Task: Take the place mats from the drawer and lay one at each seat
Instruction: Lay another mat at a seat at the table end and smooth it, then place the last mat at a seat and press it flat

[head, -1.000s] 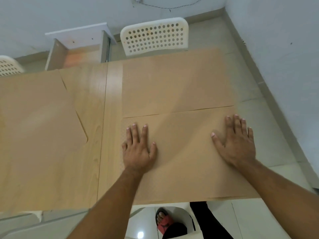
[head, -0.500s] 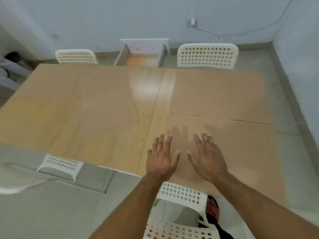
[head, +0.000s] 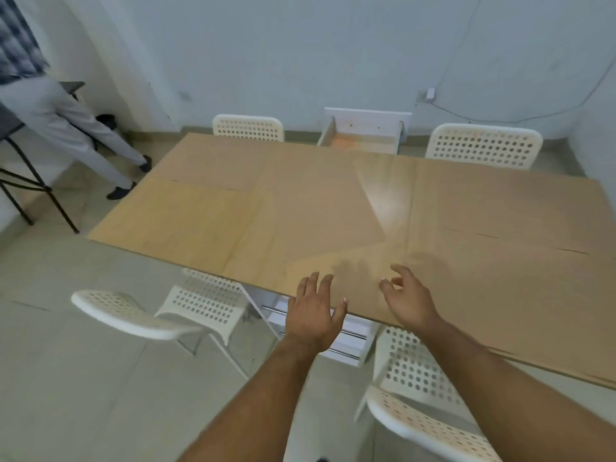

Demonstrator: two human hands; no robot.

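Tan place mats lie flat on the light wooden table (head: 386, 198): one at the near right (head: 500, 295), one at the far right (head: 500, 205), one at the far left (head: 283, 195), one at the near left (head: 186, 225). My left hand (head: 313, 315) hovers over the table's near edge, fingers spread, holding nothing. My right hand (head: 408, 298) floats just above the near right mat's left part, fingers loosely curled and empty. An open white drawer (head: 361, 135) stands beyond the table's far side.
White perforated chairs stand at the seats: far left (head: 248, 128), far right (head: 483, 146), near left (head: 160, 311), near right (head: 426, 405). A white drawer unit (head: 336, 335) sits under the near edge. A person's legs (head: 66, 128) and a black stand are at the left.
Both hands have lifted off the near right mat and pulled back toward the near edge. The view has swung left and away, taking in the whole table.
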